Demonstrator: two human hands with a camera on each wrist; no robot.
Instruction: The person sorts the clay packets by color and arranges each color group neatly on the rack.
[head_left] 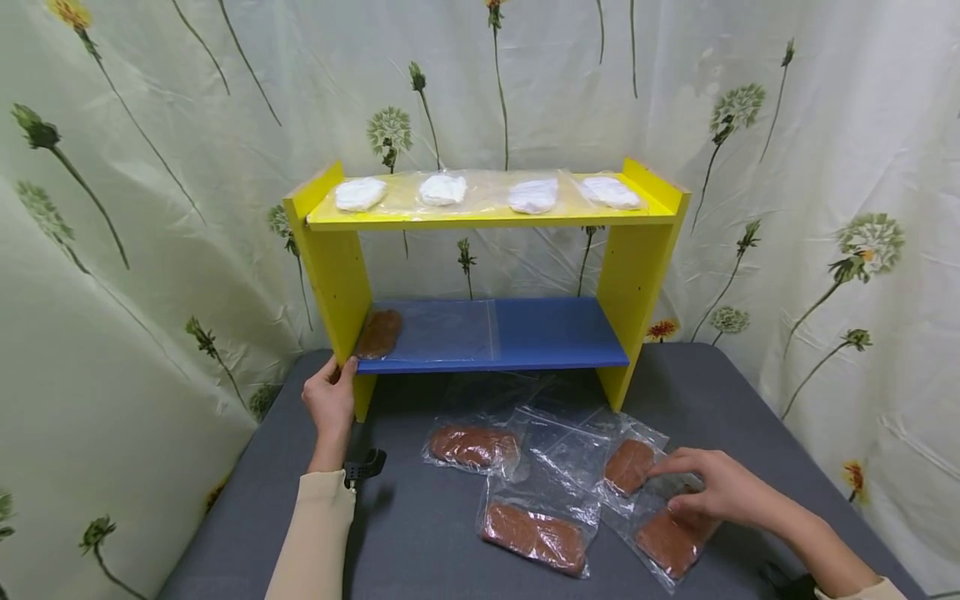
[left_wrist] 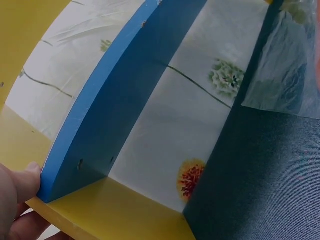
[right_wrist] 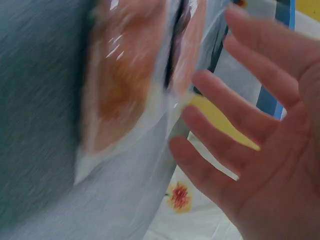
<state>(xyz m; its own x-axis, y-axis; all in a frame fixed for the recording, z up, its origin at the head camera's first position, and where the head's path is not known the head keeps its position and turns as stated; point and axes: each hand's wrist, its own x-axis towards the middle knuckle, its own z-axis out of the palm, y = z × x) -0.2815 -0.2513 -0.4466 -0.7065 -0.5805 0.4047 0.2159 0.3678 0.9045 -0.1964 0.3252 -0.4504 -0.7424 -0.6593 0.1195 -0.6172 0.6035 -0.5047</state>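
gripping the rack (head_left: pixel 645 283): left hand (head_left: pixel 330 404), thumb at the front edge of the blue shelf (head_left: pixel 555 329), fingers round the yellow side panel (head_left: pixel 330 292); this grip is clamped on the rack's left edge.
right hand (head_left: pixel 708 487): above the right part of the desk (head_left: pixel 420 542), grip loose, fingers spread apart in the right wrist view, which is blurred.
blue shelf: one clear bag (head_left: pixel 442 329) with a brown slab (head_left: pixel 378 333) at the left end, near the left hand, its flat plastic running right past the middle of the shelf.
four bags on the desk: far bag (head_left: pixel 474 447) lies below and in front of the blue shelf; front bag (head_left: pixel 534 537) lies nearer the person; small bag (head_left: pixel 628 467) lies by the right index fingertip, touching or not i cannot tell; right bag (head_left: pixel 667 546) lies partly under the right hand.
their contents: a brown slab in each.
yellow top shelf (head_left: pixel 491 223): four white packs (head_left: pixel 442 189) in a row, in clear plastic.
curtain (head_left: pixel 825 167): pale, dandelion-printed, behind the rack.
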